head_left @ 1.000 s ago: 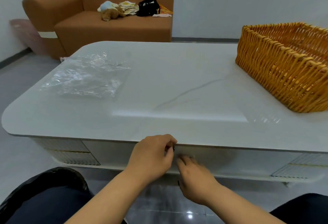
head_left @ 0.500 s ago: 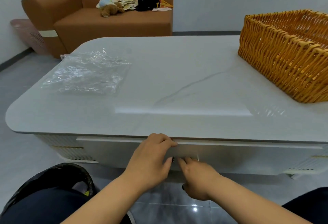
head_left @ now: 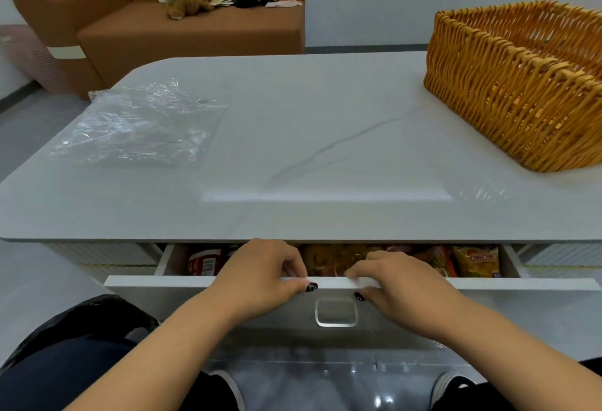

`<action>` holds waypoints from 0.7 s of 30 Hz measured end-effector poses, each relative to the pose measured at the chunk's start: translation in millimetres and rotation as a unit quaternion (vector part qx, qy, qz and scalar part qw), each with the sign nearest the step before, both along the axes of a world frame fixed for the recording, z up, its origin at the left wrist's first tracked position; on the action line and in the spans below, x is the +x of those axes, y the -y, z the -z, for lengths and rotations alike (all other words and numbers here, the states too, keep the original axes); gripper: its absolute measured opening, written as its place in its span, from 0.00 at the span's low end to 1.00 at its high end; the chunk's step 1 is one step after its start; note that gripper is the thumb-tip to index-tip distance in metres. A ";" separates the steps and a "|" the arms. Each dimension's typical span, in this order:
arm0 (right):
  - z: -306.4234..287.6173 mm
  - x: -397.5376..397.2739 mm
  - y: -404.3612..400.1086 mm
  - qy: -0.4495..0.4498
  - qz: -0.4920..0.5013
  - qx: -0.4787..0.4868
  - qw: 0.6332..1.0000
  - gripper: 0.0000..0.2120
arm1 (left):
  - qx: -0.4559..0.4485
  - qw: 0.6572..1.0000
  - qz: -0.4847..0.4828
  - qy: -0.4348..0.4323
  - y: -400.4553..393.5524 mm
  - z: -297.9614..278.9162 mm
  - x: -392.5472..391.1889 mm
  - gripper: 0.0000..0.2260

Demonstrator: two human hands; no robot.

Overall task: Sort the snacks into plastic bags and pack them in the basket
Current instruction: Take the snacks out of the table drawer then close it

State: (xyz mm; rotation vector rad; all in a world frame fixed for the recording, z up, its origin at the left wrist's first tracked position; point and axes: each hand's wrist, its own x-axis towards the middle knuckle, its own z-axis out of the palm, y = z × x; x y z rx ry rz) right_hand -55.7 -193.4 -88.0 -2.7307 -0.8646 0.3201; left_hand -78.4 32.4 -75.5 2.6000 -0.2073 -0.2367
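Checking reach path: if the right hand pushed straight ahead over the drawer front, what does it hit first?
Probably the snack packets in the open drawer, right behind the right hand; its fingers already curl over the front edge. Depth is unclear.

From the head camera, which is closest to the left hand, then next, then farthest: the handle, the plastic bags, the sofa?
1. Handle: just right of the left hand, on the drawer front.
2. Plastic bags: on the table's far left.
3. Sofa: beyond the table.

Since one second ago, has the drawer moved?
Yes. The drawer has come out toward the person, away from the table edge, which stayed put. Both hands, left and right, grip its front; snacks now show inside.
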 end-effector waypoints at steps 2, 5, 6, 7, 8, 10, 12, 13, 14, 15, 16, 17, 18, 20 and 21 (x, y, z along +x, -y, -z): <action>-2.5 -1.2 3.9 -0.033 -0.016 0.000 0.999 0.13 | -0.030 0.999 0.005 -0.036 -0.9 -1.7 -3.5 0.03; -6.2 -7.5 7.1 -0.070 -0.039 0.002 0.997 0.11 | -0.070 0.994 0.005 -0.082 -3.4 -1.4 -8.8 0.03; -6.7 -9.5 7.9 -0.079 -0.045 0.003 0.996 0.11 | -0.085 0.992 0.000 -0.091 -5.3 -0.9 -10.0 0.03; -7.4 -11.4 8.4 -0.087 -0.050 0.003 0.995 0.11 | -0.094 0.991 -0.005 -0.097 -7.8 0.5 -10.8 0.02; -8.2 -13.0 8.7 -0.093 -0.052 0.002 0.994 0.11 | -0.096 0.990 -0.011 -0.101 -10.7 1.8 -11.6 0.02; -9.2 -15.6 9.7 -0.105 -0.055 0.004 0.993 0.12 | -0.075 0.992 -0.027 -0.093 -17.0 6.2 -12.7 0.02; -9.9 -17.6 10.2 -0.111 -0.058 0.006 0.992 0.12 | -0.034 0.996 -0.054 -0.067 -24.2 11.4 -12.5 0.04; -10.5 -18.6 10.1 -0.117 -0.058 0.010 0.991 0.12 | -0.013 0.996 -0.069 -0.053 -27.9 13.5 -12.2 0.05; -11.1 -19.0 10.4 -0.124 -0.057 0.016 0.991 0.12 | 0.007 0.996 -0.082 -0.041 -31.6 15.3 -11.4 0.07; -11.0 -19.4 10.9 -0.129 -0.056 0.021 0.990 0.12 | 0.027 0.995 -0.092 -0.033 -35.4 17.6 -10.3 0.10; -10.6 -20.1 11.8 -0.134 -0.055 0.026 0.989 0.12 | 0.050 0.993 -0.099 -0.032 -39.6 20.6 -9.1 0.14; -10.4 -20.9 12.6 -0.139 -0.054 0.032 0.988 0.12 | 0.072 0.991 -0.106 -0.043 -43.5 24.1 -8.0 0.18; -9.6 -21.9 13.6 -0.144 -0.053 0.037 0.987 0.12 | 0.089 0.987 -0.113 -0.067 -47.0 28.0 -7.2 0.23; -7.8 -24.1 15.8 -0.151 -0.054 0.049 0.986 0.12 | 0.108 0.978 -0.121 -0.132 -51.7 35.6 -6.9 0.33; -6.7 -25.3 16.6 -0.155 -0.055 0.052 0.985 0.13 | 0.119 0.972 -0.121 -0.164 -53.6 39.4 -6.9 0.37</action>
